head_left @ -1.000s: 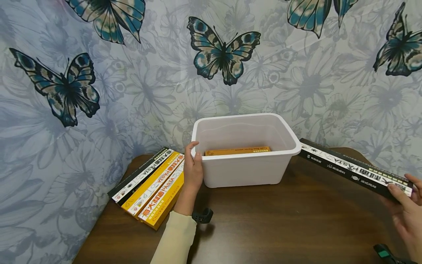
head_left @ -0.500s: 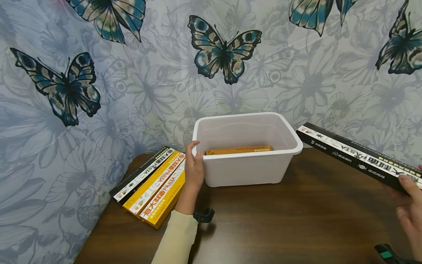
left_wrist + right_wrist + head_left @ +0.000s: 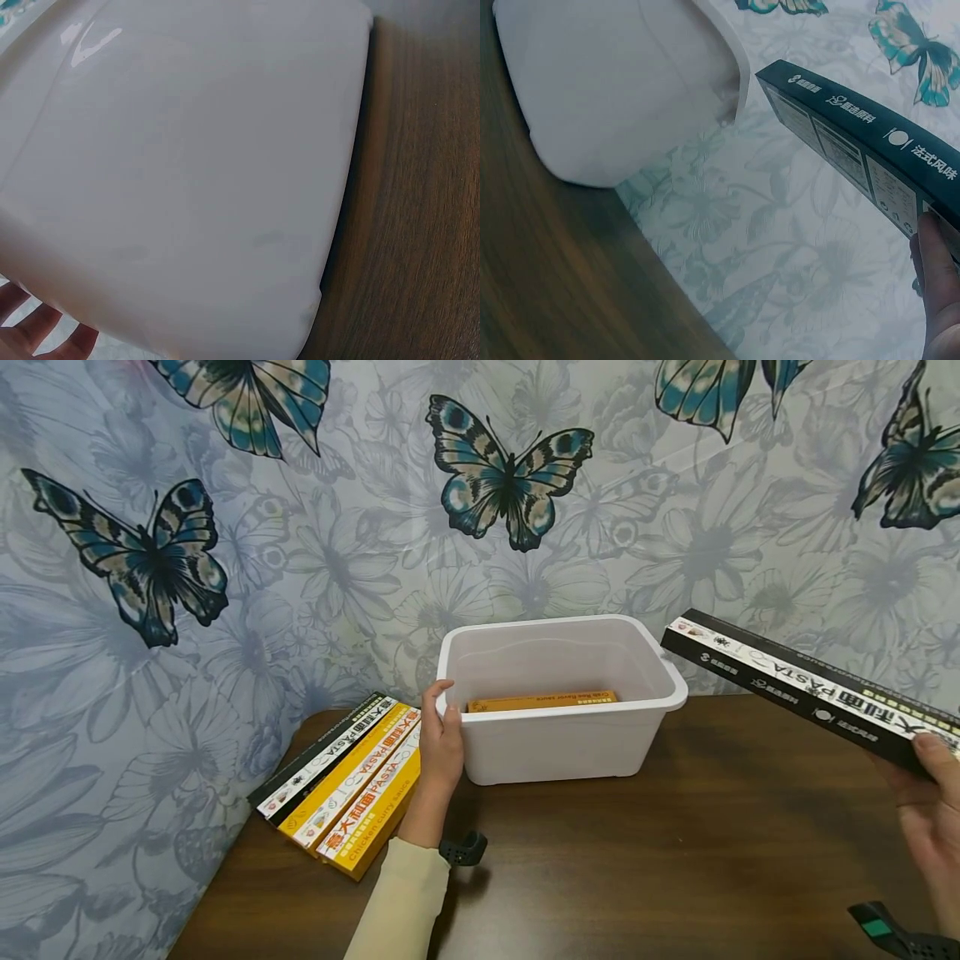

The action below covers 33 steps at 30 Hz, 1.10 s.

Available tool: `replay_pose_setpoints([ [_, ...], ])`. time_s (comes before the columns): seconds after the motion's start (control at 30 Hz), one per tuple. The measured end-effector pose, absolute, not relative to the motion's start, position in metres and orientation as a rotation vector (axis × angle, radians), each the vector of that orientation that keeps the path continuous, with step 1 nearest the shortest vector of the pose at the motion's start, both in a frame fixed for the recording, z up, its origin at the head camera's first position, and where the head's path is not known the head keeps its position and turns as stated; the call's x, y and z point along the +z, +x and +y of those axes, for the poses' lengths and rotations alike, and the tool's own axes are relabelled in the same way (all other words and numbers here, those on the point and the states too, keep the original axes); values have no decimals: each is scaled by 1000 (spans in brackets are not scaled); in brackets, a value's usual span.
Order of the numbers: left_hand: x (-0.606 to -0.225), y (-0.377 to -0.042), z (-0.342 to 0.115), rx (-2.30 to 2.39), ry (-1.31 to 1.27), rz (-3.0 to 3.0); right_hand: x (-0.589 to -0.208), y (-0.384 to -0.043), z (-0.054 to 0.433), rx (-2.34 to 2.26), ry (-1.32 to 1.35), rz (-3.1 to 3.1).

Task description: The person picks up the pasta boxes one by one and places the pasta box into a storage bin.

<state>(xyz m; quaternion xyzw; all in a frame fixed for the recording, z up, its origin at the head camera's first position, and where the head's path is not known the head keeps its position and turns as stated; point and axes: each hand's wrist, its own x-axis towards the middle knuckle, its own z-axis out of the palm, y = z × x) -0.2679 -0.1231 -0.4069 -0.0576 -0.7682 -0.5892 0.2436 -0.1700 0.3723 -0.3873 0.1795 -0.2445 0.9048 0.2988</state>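
Because the right hand (image 3: 924, 810) has its grip on the black pasta box (image 3: 810, 683), thumb laid over it, I read the next move off one line: that box's long axis. From the hand it runs away and to the left, held above the surface (image 3: 645, 868) and slanting over the right part of its far edge. The free end stops just beside the right rim of the white bin (image 3: 558, 747); my right wrist view shows a narrow gap, so I take them as apart. Since the bin's long side lies roughly along that far edge, the box points at it askew, and I judge it would need turning to line up. The left hand (image 3: 441, 739) is farther from the box, across the bin, fingers curled round the left rim. Inside, an orange box (image 3: 542, 702) lies along the near wall, only partly showing. Toward the surface's left edge I see a row of three boxes (image 3: 345, 781), held by neither hand.
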Motion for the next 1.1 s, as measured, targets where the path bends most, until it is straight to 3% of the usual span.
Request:
replay_pose_setpoints([
  [1.1, -410, -271, -124, -1584, -172, -2085, -367, -187, 317, 2454, 595, -1103],
])
